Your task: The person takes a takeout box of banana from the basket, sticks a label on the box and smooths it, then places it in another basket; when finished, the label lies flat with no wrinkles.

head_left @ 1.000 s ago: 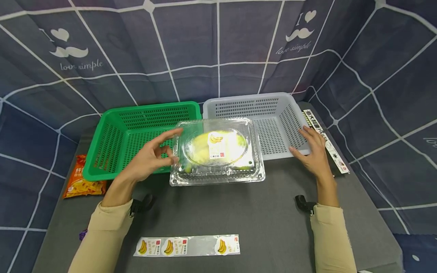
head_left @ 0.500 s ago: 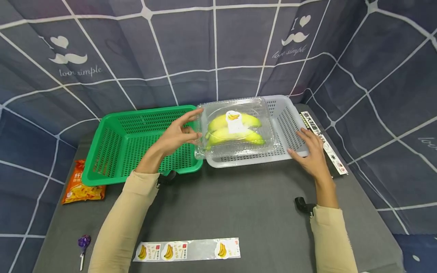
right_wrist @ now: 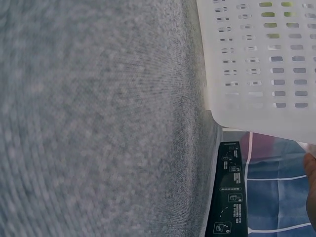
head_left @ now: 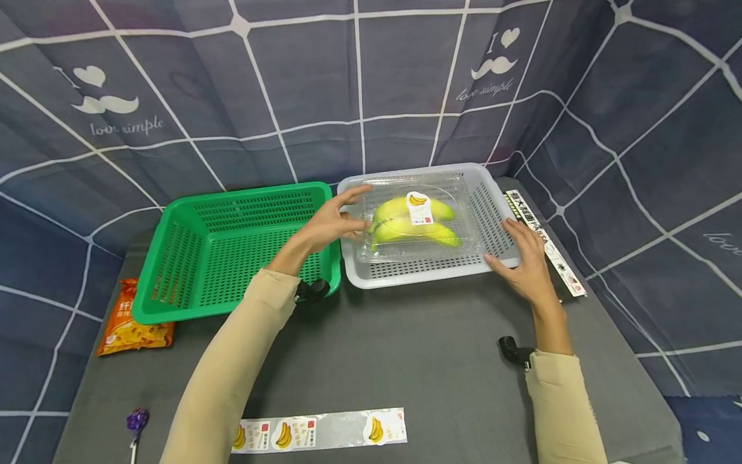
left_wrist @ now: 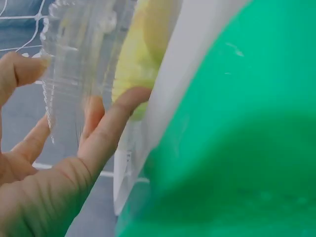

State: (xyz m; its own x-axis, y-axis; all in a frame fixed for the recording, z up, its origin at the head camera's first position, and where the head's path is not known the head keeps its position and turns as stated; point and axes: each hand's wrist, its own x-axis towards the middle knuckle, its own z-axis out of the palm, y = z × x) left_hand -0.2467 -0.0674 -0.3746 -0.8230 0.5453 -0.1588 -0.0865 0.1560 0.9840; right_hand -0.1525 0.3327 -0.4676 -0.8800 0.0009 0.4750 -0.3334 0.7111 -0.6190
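Observation:
A clear plastic clamshell box point(head_left: 464, 241) with yellow-green bananas point(head_left: 400, 209) and a banana label point(head_left: 420, 207) on its lid lies in the light grey basket point(head_left: 371, 281). My left hand point(head_left: 333, 225) holds the box by its left edge, thumb and fingers on either side of it. In the left wrist view the fingers point(left_wrist: 111, 128) reach along the clear plastic, near the basket's rim. My right hand point(head_left: 527, 264) rests at the basket's front right corner, fingers along the right rim and thumb at the front rim. Little of it shows in the right wrist view.
A green basket point(head_left: 232, 314) stands left of the grey one. An orange snack bag point(head_left: 136, 322) and a purple lollipop point(head_left: 137, 420) lie at the left. A strip of banana labels point(head_left: 342, 430) is at the front. A pasta box point(head_left: 551, 248) lies at the right.
My left hand has carried the clamshell box rightward and back, from in front of the two baskets down into the grey basket. My right hand has stayed at the basket's corner.

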